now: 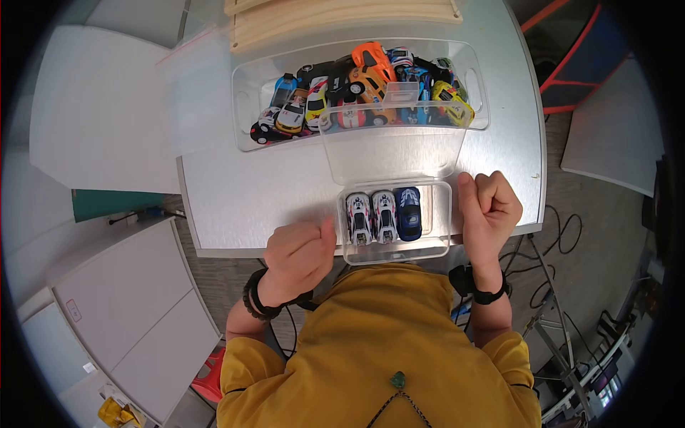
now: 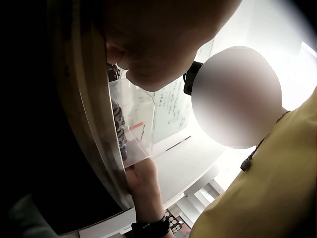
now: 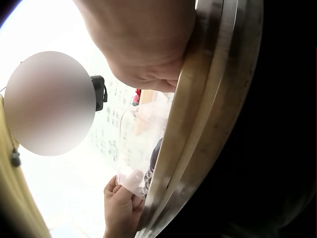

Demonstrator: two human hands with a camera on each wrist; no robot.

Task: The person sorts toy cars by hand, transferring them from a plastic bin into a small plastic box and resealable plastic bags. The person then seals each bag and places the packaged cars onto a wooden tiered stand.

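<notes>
A small clear box (image 1: 396, 255) with its lid (image 1: 392, 153) raised stands near the table's front edge. Inside it, two white patterned toy cars (image 1: 359, 219) and a dark blue toy car (image 1: 409, 214) lie side by side, with a bare space at the right. My left hand (image 1: 300, 253) rests with curled fingers by the box's left side, its thumb close to the wall. On the right side, my right hand (image 1: 489, 214) is also curled, resting beside the box. Neither hand visibly grips anything; whether they touch the walls is unclear.
Behind the small box stands a long clear bin (image 1: 246, 139) filled with several toy cars. Wooden trays (image 1: 342, 25) lie at the back. A clear plastic bag (image 1: 196, 93) and a white panel (image 1: 100, 107) are on the left.
</notes>
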